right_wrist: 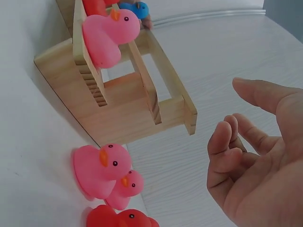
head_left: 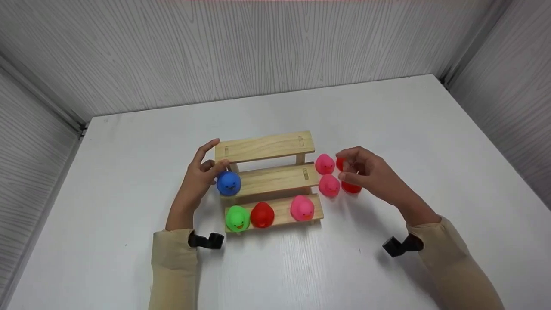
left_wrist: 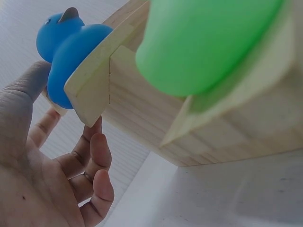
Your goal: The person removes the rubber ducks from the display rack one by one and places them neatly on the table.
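Note:
A three-step wooden rack (head_left: pixel 262 147) stands mid-table. My left hand (head_left: pixel 199 177) holds the left end of its top shelf between thumb and index finger; the other fingers are loosely bent. Beside that thumb, a blue rubber duck (head_left: pixel 228 183) sits at the left of the middle shelf. On the bottom shelf are a green duck (head_left: pixel 237 218), a red duck (head_left: pixel 262 215) and a pink duck (head_left: pixel 302 208). My right hand (head_left: pixel 371 174) hovers over two red ducks (head_left: pixel 351 187), partly covering them, its loosely bent fingers holding nothing in the right wrist view.
Two pink ducks (head_left: pixel 329 185) stand between the rack's right end and the red ones. The white table (head_left: pixel 142 181) meets grey wood-grain panels (head_left: pixel 258 47) at the back and sides. Each sleeve cuff carries a black wrist mount (head_left: pixel 206 241).

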A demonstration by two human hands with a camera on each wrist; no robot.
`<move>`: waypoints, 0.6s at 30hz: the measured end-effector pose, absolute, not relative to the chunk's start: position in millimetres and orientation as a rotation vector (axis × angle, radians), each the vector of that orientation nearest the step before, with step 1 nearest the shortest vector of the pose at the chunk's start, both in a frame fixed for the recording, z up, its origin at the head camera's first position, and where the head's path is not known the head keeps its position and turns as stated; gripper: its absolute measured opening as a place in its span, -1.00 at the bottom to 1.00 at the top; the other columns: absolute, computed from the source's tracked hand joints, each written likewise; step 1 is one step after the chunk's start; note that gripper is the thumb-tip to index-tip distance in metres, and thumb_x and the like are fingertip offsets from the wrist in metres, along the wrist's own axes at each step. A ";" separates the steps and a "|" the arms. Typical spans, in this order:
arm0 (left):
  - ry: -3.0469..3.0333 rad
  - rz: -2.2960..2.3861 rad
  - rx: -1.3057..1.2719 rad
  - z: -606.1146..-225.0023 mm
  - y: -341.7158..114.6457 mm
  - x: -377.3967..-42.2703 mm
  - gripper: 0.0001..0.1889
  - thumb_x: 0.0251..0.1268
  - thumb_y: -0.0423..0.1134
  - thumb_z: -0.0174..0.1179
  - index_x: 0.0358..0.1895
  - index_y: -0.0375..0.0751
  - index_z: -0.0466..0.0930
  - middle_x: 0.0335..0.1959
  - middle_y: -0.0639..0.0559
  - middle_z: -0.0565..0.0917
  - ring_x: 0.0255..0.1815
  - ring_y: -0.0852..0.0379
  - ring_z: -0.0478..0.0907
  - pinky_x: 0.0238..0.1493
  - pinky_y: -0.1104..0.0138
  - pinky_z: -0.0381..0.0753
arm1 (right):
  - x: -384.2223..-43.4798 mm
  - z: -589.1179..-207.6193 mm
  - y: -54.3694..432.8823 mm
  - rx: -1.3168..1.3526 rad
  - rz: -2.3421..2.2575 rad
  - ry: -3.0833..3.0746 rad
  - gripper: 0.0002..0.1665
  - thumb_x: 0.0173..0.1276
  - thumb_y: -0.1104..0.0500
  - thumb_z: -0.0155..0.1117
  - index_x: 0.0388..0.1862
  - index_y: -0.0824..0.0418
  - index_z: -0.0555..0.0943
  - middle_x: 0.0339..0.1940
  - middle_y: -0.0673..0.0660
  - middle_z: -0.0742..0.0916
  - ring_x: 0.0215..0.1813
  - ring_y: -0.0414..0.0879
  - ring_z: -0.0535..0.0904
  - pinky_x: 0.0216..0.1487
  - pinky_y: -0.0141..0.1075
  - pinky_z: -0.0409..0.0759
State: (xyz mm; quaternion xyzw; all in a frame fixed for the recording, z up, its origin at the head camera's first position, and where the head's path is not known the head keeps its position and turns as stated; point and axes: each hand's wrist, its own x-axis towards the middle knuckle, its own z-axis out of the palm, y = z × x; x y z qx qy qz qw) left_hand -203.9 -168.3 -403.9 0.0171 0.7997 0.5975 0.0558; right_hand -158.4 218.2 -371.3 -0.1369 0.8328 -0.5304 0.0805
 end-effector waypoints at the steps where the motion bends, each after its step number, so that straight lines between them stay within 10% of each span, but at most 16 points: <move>1: 2.428 1.810 0.048 -403.8 -168.3 -204.0 -0.31 0.31 -0.03 0.21 0.47 0.22 0.14 -0.15 -0.07 0.59 -0.18 0.12 0.51 -0.17 0.25 0.37 | -158.5 -372.3 215.8 -0.423 -1.587 2.482 -0.54 0.32 0.21 0.28 0.17 0.20 0.44 -0.24 0.08 0.53 -0.26 -0.12 0.49 -0.31 -0.36 0.52; 18: 2.422 1.802 0.050 -402.1 -164.0 -202.4 -0.32 0.31 -0.02 0.21 0.46 0.25 0.15 -0.10 -0.12 0.59 -0.16 0.10 0.50 -0.17 0.25 0.38 | -159.8 -364.2 159.8 -0.548 -1.593 2.413 -0.51 0.27 0.22 0.35 0.17 0.22 0.49 -0.25 0.07 0.56 -0.26 -0.06 0.47 -0.29 -0.44 0.45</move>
